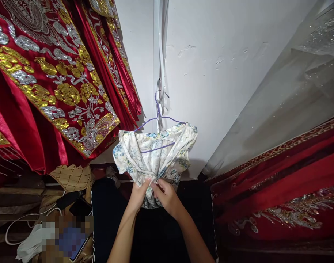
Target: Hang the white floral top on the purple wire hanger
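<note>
A white floral garment (pixel 180 146) with blue and yellow flowers hangs on a thin purple hanger (pixel 158 116), whose hook is at a pale strip on the wall. The neckline crosses in a V, and the hanger's lower bar shows inside it. My left hand (pixel 141 193) grips the front of the garment just below the crossing. Beside it, my right hand (pixel 164 194) pinches the cloth at the same place, fingers bent and closed. Whatever small detail lies between the fingertips is hidden. Below the hands the fabric gathers in folds.
Red cloth with gold and silver sequins (pixel 68 93) hangs at the left. Another red embroidered fabric (pixel 287 204) is at the lower right, under clear plastic sheeting (pixel 268 120). A white cable (pixel 8 230), a black phone-like object (pixel 80 207) and a white cloth (pixel 31 243) lie lower left.
</note>
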Action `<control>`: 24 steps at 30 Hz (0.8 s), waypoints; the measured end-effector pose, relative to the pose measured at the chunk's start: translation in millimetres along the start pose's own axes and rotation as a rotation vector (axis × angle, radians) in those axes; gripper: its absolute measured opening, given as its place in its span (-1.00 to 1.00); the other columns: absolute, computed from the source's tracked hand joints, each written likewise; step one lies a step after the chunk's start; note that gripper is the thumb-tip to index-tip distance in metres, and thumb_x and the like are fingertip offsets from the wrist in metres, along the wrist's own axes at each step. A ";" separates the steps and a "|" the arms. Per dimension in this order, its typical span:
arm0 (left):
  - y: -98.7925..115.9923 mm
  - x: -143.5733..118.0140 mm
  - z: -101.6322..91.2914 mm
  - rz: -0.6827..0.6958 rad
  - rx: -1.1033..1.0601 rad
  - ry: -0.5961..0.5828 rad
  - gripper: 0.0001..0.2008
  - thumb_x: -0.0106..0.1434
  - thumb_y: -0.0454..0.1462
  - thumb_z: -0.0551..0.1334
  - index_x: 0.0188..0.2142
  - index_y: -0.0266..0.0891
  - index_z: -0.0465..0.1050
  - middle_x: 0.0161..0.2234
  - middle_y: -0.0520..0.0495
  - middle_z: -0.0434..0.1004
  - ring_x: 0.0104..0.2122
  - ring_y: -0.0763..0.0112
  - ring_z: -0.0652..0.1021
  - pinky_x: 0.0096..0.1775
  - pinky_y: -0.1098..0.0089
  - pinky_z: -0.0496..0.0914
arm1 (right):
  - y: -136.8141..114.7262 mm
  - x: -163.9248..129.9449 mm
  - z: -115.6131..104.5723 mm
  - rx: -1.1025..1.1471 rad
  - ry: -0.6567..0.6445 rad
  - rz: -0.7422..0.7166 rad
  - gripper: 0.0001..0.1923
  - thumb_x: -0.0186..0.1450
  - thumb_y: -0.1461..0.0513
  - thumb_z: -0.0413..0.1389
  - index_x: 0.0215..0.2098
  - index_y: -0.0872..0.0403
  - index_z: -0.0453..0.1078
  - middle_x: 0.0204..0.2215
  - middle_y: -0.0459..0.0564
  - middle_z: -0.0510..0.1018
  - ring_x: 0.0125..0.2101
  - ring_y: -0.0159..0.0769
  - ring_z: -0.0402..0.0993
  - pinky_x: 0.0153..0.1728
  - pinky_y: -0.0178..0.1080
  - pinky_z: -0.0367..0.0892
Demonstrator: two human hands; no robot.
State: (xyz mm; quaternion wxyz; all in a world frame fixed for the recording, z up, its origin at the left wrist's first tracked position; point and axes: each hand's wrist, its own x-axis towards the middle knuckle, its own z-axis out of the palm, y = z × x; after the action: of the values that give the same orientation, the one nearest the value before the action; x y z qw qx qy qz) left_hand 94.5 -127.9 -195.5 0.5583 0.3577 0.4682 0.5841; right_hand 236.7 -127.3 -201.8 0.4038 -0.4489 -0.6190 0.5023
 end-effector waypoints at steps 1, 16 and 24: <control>-2.3 0.1 -0.4 0.004 0.022 -0.008 -0.56 0.10 -0.07 0.46 -0.03 -0.12 0.57 -0.03 -0.14 0.63 0.15 0.04 0.52 0.25 0.21 0.31 | -0.2 -0.3 0.0 0.005 0.017 0.007 -0.56 0.38 -0.09 0.08 -0.48 0.04 0.26 -0.59 -0.11 0.42 -0.52 -0.31 0.34 -0.42 -0.25 0.20; -72.9 -16.0 4.0 0.695 0.549 0.322 -0.58 0.24 -0.31 0.30 0.09 -0.19 0.36 0.04 -0.20 0.40 0.04 0.19 0.46 0.08 0.20 0.36 | -8.3 0.0 8.7 0.381 0.168 0.119 -0.65 0.27 0.13 0.00 -0.63 0.07 0.32 -0.73 -0.14 0.26 -0.65 -0.43 0.12 -0.55 -0.29 -0.01; -54.5 0.1 6.7 0.624 0.640 -0.087 -0.84 0.40 -0.30 0.09 -0.37 -0.19 0.27 -0.36 -0.03 0.29 -0.32 0.36 0.40 -0.25 0.39 0.31 | -53.6 28.5 -18.5 0.416 0.077 0.130 -0.76 0.17 0.15 0.07 -0.52 0.12 0.47 -0.79 -0.17 0.27 -0.72 -0.47 0.06 -0.62 -0.33 -0.03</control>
State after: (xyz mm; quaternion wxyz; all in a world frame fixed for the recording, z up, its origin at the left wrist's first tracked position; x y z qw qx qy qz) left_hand 118.0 -130.1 -245.1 0.2358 0.6607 0.4709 0.5349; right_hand 238.5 -100.1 -144.5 0.4778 -0.4137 -0.4559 0.6267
